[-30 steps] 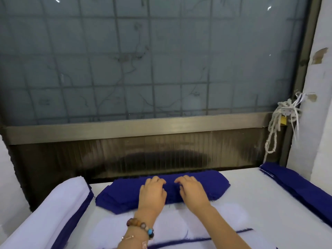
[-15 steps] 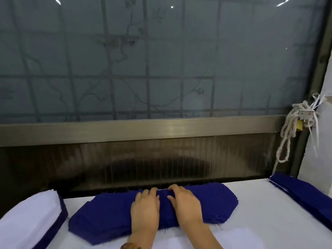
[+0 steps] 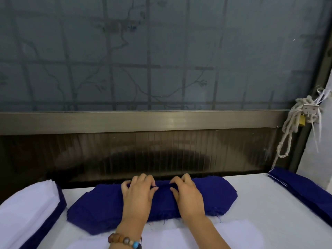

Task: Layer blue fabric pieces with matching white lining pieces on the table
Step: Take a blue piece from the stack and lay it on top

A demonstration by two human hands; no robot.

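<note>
Two hands rest on the blue fabric stack (image 3: 93, 211), which lies at the table's (image 3: 260, 203) far edge. Left hand (image 3: 137, 196) and right hand (image 3: 186, 196) have curled fingers and pinch its top layer into a ridge between them. White lining stack (image 3: 27, 209) far left, second blue pile (image 3: 301, 187) far right. Forearms partly hide white lining pieces (image 3: 237, 234) nearside. Beaded bracelet (image 3: 125, 241) on left wrist.
</note>
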